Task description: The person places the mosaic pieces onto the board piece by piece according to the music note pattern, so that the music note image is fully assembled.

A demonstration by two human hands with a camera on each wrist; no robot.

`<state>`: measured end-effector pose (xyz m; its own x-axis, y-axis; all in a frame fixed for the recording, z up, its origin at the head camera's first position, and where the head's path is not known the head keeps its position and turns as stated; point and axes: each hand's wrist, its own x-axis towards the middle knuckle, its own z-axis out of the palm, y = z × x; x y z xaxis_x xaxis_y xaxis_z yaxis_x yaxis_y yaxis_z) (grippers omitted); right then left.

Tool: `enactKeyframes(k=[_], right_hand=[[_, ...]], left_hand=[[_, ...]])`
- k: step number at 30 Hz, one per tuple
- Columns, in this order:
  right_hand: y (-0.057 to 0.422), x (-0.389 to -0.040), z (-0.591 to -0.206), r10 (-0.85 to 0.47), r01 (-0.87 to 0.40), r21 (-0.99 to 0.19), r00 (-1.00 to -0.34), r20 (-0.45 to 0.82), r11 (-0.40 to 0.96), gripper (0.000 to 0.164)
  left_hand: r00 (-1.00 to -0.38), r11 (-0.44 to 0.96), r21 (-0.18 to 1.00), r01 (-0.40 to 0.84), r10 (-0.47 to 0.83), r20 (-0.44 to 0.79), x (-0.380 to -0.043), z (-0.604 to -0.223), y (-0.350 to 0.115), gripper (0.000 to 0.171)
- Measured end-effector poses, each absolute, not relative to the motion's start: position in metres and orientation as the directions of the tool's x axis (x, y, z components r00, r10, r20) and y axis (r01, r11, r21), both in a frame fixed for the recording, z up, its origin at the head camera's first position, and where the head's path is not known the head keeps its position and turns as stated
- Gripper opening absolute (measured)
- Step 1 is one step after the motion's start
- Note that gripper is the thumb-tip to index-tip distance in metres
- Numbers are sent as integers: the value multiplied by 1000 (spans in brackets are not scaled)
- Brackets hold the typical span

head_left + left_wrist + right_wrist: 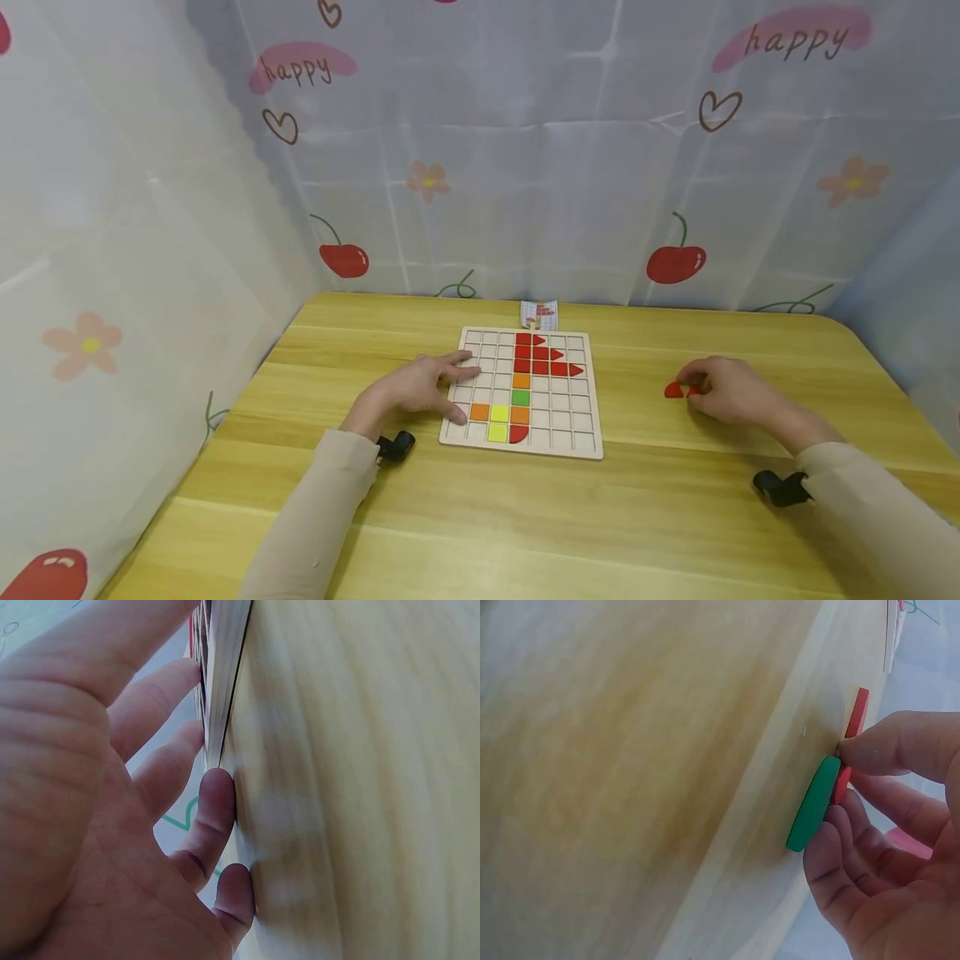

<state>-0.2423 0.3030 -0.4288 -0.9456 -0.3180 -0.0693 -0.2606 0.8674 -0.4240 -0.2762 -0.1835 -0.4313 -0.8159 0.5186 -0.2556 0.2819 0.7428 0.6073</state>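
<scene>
A wooden grid board [561, 419] lies on the table with red, orange, yellow and green tiles in some of its squares. My left hand [423, 385] rests at the board's left edge with fingers spread, thumb and fingertips over the rim. In the left wrist view, two fingertips [217, 795] touch the tabletop beside the board's side. To the right, my right hand [731, 392] pinches a small red tile [693, 389] between thumb and finger. Another red tile, rounded [673, 390], lies just left of it. A green tile [814, 804] shows against the right fingers, hidden in the head view.
A small printed card [539, 315] with a coloured grid pattern stands behind the board's far edge. The wooden table [637, 533] ends at a patterned curtain [510, 150] at the back and left. Black wrist cameras [782, 488] sit on both wrists.
</scene>
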Motion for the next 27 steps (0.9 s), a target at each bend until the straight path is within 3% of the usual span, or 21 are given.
enactKeyframes(k=[10, 27], right_hand=[[283, -239, -419, -353, -304, -470, -935, -18, 829, 29], [219, -244, -411, -458, -437, -474, -885, 77, 764, 16]], left_hand=[[-818, 749, 594, 294, 519, -250, -278, -435, -184, 85], [-816, 750, 589, 301, 522, -248, -275, -432, -183, 85]])
